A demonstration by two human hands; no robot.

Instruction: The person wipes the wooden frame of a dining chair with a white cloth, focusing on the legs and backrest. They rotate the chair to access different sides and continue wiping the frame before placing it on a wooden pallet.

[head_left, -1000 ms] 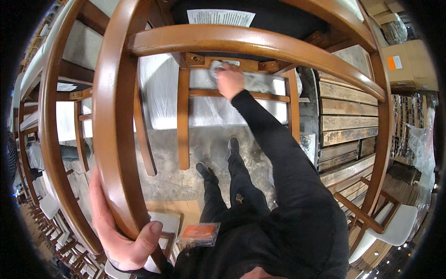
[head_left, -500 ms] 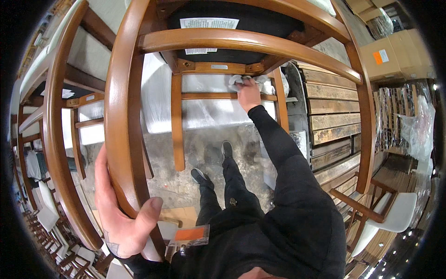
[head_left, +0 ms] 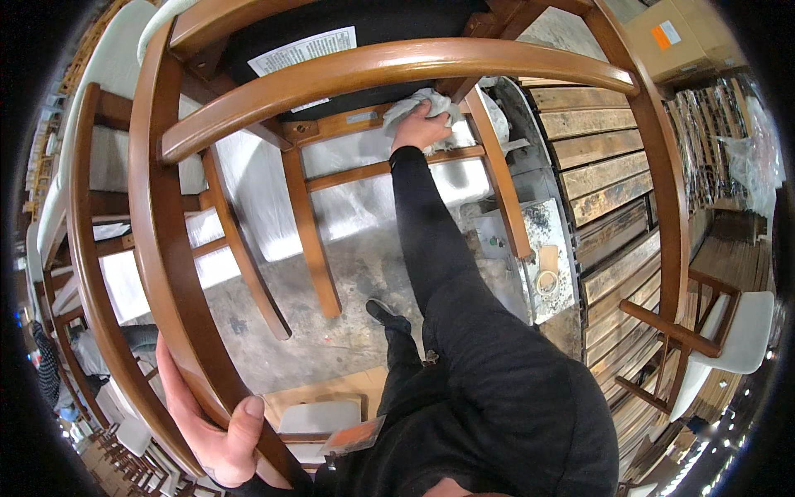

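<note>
A brown wooden chair (head_left: 397,65) stands in front of me, the black underside of its seat (head_left: 381,37) and a white label (head_left: 302,51) facing me. My left hand (head_left: 211,431) is wrapped around the lower end of its thick left post, thumb on one side and fingers on the other. Farther off, my right hand (head_left: 421,128) presses a crumpled white cloth (head_left: 406,106) against the rail under the seat, near a corner. Part of the cloth is covered by my fingers.
To the left stands another brown chair (head_left: 87,248). A wooden slatted pallet (head_left: 596,137) lies to the right, beside a speckled white board (head_left: 551,265) with a tape roll (head_left: 546,282). A cardboard box (head_left: 671,41) sits at far right; a white-seated chair (head_left: 720,344) is nearer.
My right hand has slid the cloth leftward along the rail. My view and body have turned, and the chair sits tilted in the picture. My left hand still grips the post.
</note>
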